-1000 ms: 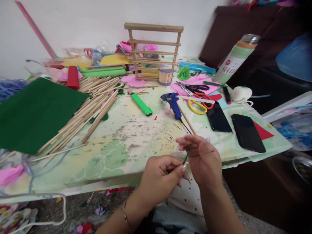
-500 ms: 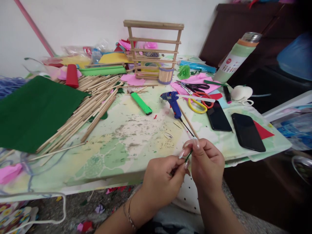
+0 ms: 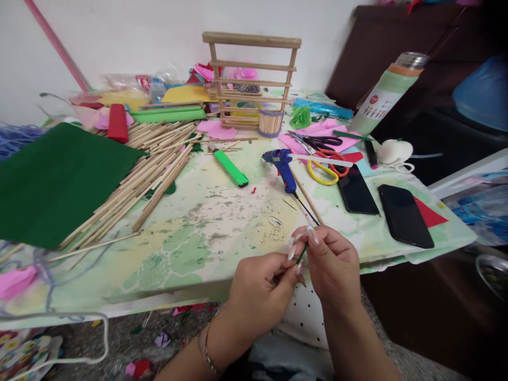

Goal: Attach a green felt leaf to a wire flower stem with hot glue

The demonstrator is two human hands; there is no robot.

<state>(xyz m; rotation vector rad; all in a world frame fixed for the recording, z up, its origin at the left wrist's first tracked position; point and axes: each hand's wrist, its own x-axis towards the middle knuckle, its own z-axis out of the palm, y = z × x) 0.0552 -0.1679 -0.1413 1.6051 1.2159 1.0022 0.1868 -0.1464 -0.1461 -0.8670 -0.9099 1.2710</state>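
My left hand (image 3: pixel 260 288) and my right hand (image 3: pixel 333 264) meet just in front of the table's near edge. Both pinch one thin green stick (image 3: pixel 302 253) between thumb and fingertips, the right hand at its upper end, the left hand lower down. The stick leans slightly to the right. Most of its length is hidden inside the fingers. A blue glue gun (image 3: pixel 282 165) lies on the table beyond my hands.
The green patterned table (image 3: pixel 190 238) holds a pile of wooden sticks (image 3: pixel 146 169), green felt (image 3: pixel 55 180), a green cutter (image 3: pixel 230 169), scissors (image 3: pixel 323 153), two black phones (image 3: pixel 405 214), a wooden rack (image 3: pixel 252 79) and a green bottle (image 3: pixel 383 98). Paper scraps litter the floor.
My right hand's fingers have closed from spread to a pinch on the stick's top. Both hands have shifted slightly up and toward the table edge.
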